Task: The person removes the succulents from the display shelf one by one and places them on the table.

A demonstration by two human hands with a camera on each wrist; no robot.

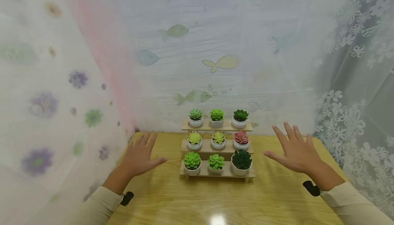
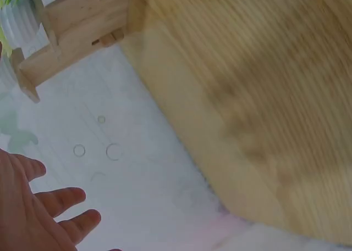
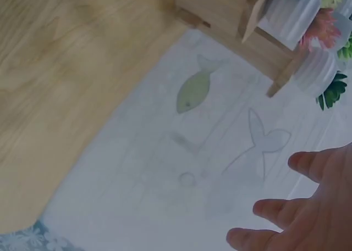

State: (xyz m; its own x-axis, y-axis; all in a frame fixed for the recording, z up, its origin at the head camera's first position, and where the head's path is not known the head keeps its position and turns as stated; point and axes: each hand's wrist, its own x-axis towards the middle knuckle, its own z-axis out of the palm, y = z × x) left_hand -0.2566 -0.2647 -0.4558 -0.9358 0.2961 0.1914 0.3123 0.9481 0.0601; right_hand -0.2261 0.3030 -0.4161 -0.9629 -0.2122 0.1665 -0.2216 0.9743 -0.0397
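A three-step wooden stand (image 1: 203, 173) holds several potted succulents in white pots, in three rows. On its top step are a pale green, a bright green and a dark green succulent (image 1: 240, 115). The middle step bears two yellow-green ones and a pink succulent (image 1: 241, 137); a large dark green succulent (image 1: 241, 160) sits at the bottom right. My left hand (image 1: 139, 158) is spread to the left of the stand, apart from it and holding nothing. To the right, my right hand (image 1: 296, 151) is likewise spread with fingers straight, touching no pot.
The stand is on a wooden table (image 1: 209, 201) with cut corners. A fish-printed curtain (image 1: 191, 64) hangs behind it. Flower-printed fabric (image 1: 46, 122) hangs at the left, and a sheer white-flowered curtain (image 1: 351, 122) at the right.
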